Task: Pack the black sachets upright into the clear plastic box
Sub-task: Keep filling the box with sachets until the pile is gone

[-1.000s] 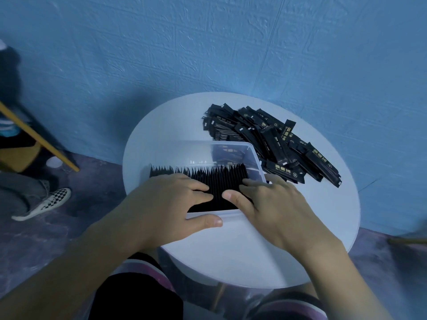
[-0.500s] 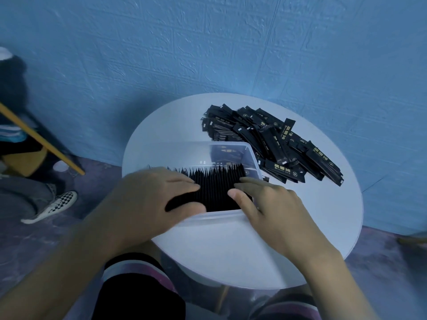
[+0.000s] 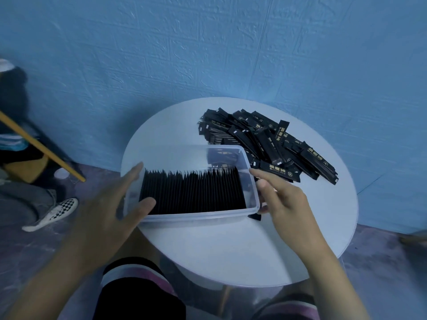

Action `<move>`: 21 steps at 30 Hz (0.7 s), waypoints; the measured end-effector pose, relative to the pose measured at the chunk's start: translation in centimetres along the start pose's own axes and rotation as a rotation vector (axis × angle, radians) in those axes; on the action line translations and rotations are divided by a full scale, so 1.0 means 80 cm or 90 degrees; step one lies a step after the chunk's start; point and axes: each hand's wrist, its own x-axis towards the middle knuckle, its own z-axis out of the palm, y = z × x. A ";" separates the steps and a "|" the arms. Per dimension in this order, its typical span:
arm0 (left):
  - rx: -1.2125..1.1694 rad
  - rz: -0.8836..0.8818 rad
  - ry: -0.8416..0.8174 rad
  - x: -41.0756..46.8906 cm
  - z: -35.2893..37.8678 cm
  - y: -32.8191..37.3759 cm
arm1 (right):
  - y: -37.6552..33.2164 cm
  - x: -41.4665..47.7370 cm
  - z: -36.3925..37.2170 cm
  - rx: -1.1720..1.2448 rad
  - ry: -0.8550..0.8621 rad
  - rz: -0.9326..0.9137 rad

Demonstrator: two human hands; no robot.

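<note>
- A blue textured wall (image 3: pixel 208 54) rose behind the round white table (image 3: pixel 231 250) where the person sat packing.
- The clear rectangular plastic box (image 3: pixel 198 217) stood on the near left part of the table, its left end close to the table's edge. A hard nudge from the right could, by the look of it, push it off.
- A loose heap of long black sachets with gold print (image 3: pixel 265 144) lay flat just behind and to the right of the box, not yet packed.
- A dense row of black sachets stood on edge (image 3: pixel 194 192) along the box's near side, filling it from end to end. The far strip was bare, so a jolt or tilt could let the row topple backwards.
- The left hand (image 3: pixel 111 209) was spread at the box's left end, fingers straight along the wall and thumb at the near corner.
- The right hand (image 3: pixel 284 199) met the right end, index finger and thumb extended at the rim and the other fingers curled low. Whether it clasped the box could not be told.
- One stray black sachet (image 3: pixel 254 217) poked out at the box's near right corner, where it could rock the box or be missed.
</note>
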 end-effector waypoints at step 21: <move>-0.054 -0.044 -0.062 0.003 -0.027 -0.005 | 0.040 0.033 -0.032 -0.413 -0.182 -0.051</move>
